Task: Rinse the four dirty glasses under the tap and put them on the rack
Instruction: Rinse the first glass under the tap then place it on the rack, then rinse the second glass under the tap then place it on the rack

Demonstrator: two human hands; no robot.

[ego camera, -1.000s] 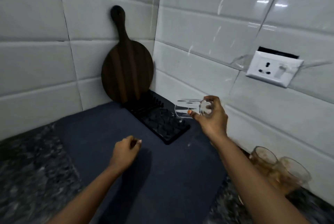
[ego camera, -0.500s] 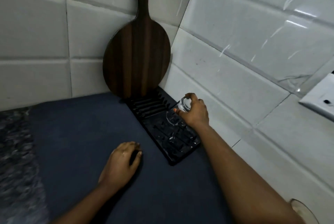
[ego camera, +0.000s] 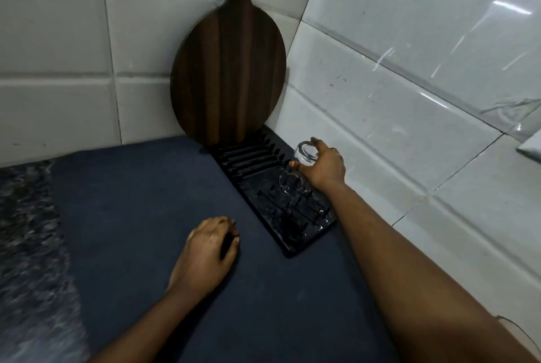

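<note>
A black pegged rack (ego camera: 304, 241) lies along the right wall on a dark blue mat (ego camera: 140, 204). My right hand (ego camera: 325, 166) grips a clear glass (ego camera: 294, 174) by its base, upside down and tilted, with its mouth down among the rack's pegs. My left hand (ego camera: 209, 251) hovers over or rests on the mat left of the rack, fingers loosely curled, holding nothing. The other glasses are out of view, apart from a thin rim edge (ego camera: 518, 333) at the lower right.
A round dark wooden cutting board (ego camera: 228, 76) leans in the tiled corner behind the rack. Speckled granite counter (ego camera: 26, 231) shows left of the mat. A white wall socket's corner (ego camera: 531, 147) peeks in at the right edge.
My right hand carried the glass from mid-air down onto the rack and turned it mouth down. The view has swung left and closer; the dirty glasses left the frame.
</note>
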